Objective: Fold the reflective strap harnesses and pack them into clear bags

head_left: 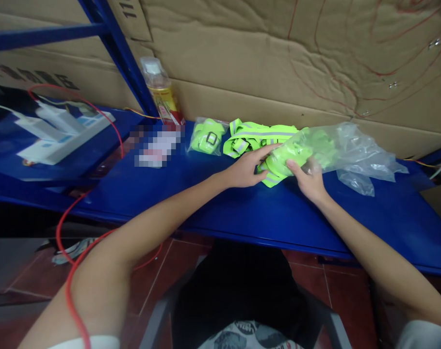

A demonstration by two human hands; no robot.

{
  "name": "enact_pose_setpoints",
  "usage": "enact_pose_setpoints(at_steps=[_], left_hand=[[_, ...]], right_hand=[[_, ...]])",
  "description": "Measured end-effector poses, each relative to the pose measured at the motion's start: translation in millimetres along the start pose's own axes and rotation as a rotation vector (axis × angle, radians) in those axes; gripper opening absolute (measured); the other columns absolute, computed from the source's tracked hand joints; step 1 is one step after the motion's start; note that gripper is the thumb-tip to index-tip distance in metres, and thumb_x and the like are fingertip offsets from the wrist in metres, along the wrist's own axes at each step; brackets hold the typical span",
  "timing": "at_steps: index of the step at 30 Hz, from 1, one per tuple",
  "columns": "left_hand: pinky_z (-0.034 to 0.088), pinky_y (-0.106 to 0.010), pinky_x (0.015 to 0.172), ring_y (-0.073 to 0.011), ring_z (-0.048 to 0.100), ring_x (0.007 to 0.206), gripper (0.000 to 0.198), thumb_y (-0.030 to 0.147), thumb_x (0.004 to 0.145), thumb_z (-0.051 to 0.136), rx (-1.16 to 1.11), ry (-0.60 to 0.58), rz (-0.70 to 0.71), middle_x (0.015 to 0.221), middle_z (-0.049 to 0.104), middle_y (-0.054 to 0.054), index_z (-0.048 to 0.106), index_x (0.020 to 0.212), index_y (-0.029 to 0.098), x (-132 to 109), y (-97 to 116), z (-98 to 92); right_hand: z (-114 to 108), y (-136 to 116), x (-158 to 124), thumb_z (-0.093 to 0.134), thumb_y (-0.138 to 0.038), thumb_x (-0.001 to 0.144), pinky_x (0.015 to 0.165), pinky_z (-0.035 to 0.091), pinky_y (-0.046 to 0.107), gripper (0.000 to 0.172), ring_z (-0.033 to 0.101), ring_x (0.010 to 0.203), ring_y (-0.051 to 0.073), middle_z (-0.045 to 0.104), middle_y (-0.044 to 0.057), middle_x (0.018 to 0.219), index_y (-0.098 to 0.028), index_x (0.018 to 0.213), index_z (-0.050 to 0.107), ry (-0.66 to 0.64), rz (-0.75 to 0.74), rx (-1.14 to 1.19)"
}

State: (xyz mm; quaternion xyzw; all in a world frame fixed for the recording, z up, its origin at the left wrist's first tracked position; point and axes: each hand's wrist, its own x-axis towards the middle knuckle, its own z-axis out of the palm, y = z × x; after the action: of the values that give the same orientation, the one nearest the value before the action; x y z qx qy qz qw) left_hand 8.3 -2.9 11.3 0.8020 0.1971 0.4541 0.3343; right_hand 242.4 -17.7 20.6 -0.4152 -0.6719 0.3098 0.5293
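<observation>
My left hand [245, 169] curls its fingers and thumb round the left end of a neon yellow-green reflective strap bundle [273, 177]. The bundle sticks partly out of a clear plastic bag [351, 145]. My right hand [310, 180] grips that bag and the bundled strap inside it, thumb on top; its other fingers are partly hidden. Just behind my hands lies a loose pile of reflective straps [260, 131] with grey stripes. To its left, another neon strap with a black buckle sits folded in a small clear bag [207, 136].
A bottle with a yellow and red label [165, 99] stands against the cardboard [220, 63] at the back. A white power strip [67, 138] with plugs is on the left. A red cable [71, 291] crosses my left arm. The blue table [235, 213] has a front edge.
</observation>
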Motion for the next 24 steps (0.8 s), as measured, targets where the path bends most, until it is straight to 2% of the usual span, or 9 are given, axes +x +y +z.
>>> enact_pose_setpoints(at_steps=[2, 4, 6, 8, 15, 18, 20, 22, 24], left_hand=[[0.064, -0.043, 0.107, -0.0262, 0.076, 0.119, 0.060, 0.024, 0.086, 0.075, -0.069, 0.013, -0.089, 0.139, 0.074, -0.014, 0.065, 0.145, 0.018, 0, -4, -3.4], [0.066, -0.040, 0.100, -0.0233, 0.079, 0.106, 0.042, 0.029, 0.081, 0.083, -0.108, 0.023, -0.198, 0.118, 0.080, -0.011, 0.074, 0.120, 0.016, 0, -7, -7.6], [0.067, -0.036, 0.090, -0.0206, 0.078, 0.094, 0.032, 0.033, 0.076, 0.088, -0.138, 0.016, -0.275, 0.101, 0.080, -0.008, 0.076, 0.100, 0.015, 0, -9, -11.9], [0.065, -0.034, 0.084, -0.0189, 0.077, 0.088, 0.030, 0.034, 0.074, 0.089, -0.170, 0.000, -0.311, 0.093, 0.079, -0.007, 0.074, 0.092, 0.015, 0, -11, -14.8], [0.061, -0.031, 0.081, -0.0152, 0.073, 0.084, 0.038, 0.035, 0.073, 0.093, -0.300, 0.120, -0.385, 0.089, 0.077, -0.002, 0.073, 0.099, 0.017, 1, -14, -4.4], [0.061, -0.034, 0.086, -0.0168, 0.075, 0.089, 0.043, 0.035, 0.074, 0.094, -0.359, 0.236, -0.432, 0.091, 0.079, -0.003, 0.076, 0.108, 0.017, 3, -11, 4.0], [0.062, -0.036, 0.091, -0.0187, 0.077, 0.096, 0.044, 0.035, 0.074, 0.094, -0.407, 0.307, -0.494, 0.098, 0.082, -0.006, 0.078, 0.111, 0.016, 4, -5, 7.8], [0.063, -0.039, 0.094, -0.0214, 0.078, 0.101, 0.047, 0.037, 0.074, 0.095, -0.468, 0.301, -0.581, 0.106, 0.083, -0.010, 0.079, 0.112, 0.015, 5, 3, 9.8], [0.064, -0.042, 0.099, -0.0236, 0.079, 0.106, 0.055, 0.033, 0.069, 0.100, -0.514, 0.224, -0.625, 0.112, 0.084, -0.012, 0.079, 0.115, 0.013, 4, 8, 10.7]], right_hand=[[0, 2, -1, 0.087, -0.075, 0.078, 0.112, 0.063, 0.062, 0.068, 0.078, 0.119, 0.038, 0.083, 0.013, 0.125, -0.023, 0.121, 0.077, -0.028, 0.047, -0.003], [3, 3, -4, 0.091, -0.070, 0.076, 0.111, 0.064, 0.060, 0.067, 0.079, 0.118, 0.038, 0.084, 0.012, 0.124, -0.023, 0.121, 0.078, -0.086, 0.077, 0.002], [6, 5, -7, 0.094, -0.063, 0.076, 0.113, 0.063, 0.059, 0.061, 0.079, 0.119, 0.038, 0.084, 0.011, 0.126, -0.022, 0.119, 0.080, -0.148, 0.084, -0.004], [7, 5, -8, 0.095, -0.057, 0.077, 0.114, 0.063, 0.058, 0.058, 0.079, 0.121, 0.038, 0.083, 0.011, 0.130, -0.022, 0.120, 0.080, -0.186, 0.087, -0.015], [4, -2, -7, 0.100, -0.062, 0.067, 0.120, 0.057, 0.062, 0.095, 0.073, 0.132, 0.042, 0.080, 0.014, 0.136, -0.022, 0.147, 0.069, -0.269, 0.144, -0.022], [8, 0, -4, 0.098, -0.070, 0.066, 0.122, 0.055, 0.062, 0.104, 0.071, 0.135, 0.043, 0.075, 0.018, 0.144, -0.020, 0.151, 0.064, -0.179, 0.174, 0.019], [12, 2, -2, 0.094, -0.075, 0.067, 0.121, 0.056, 0.062, 0.117, 0.070, 0.137, 0.043, 0.067, 0.019, 0.155, -0.022, 0.162, 0.050, -0.084, 0.186, 0.088], [14, 4, 1, 0.091, -0.079, 0.068, 0.118, 0.059, 0.063, 0.130, 0.070, 0.137, 0.042, 0.060, 0.018, 0.163, -0.028, 0.171, 0.031, 0.013, 0.186, 0.126], [13, 4, 1, 0.089, -0.080, 0.071, 0.113, 0.062, 0.063, 0.135, 0.073, 0.133, 0.041, 0.057, 0.017, 0.166, -0.033, 0.175, 0.017, 0.064, 0.164, 0.107]])
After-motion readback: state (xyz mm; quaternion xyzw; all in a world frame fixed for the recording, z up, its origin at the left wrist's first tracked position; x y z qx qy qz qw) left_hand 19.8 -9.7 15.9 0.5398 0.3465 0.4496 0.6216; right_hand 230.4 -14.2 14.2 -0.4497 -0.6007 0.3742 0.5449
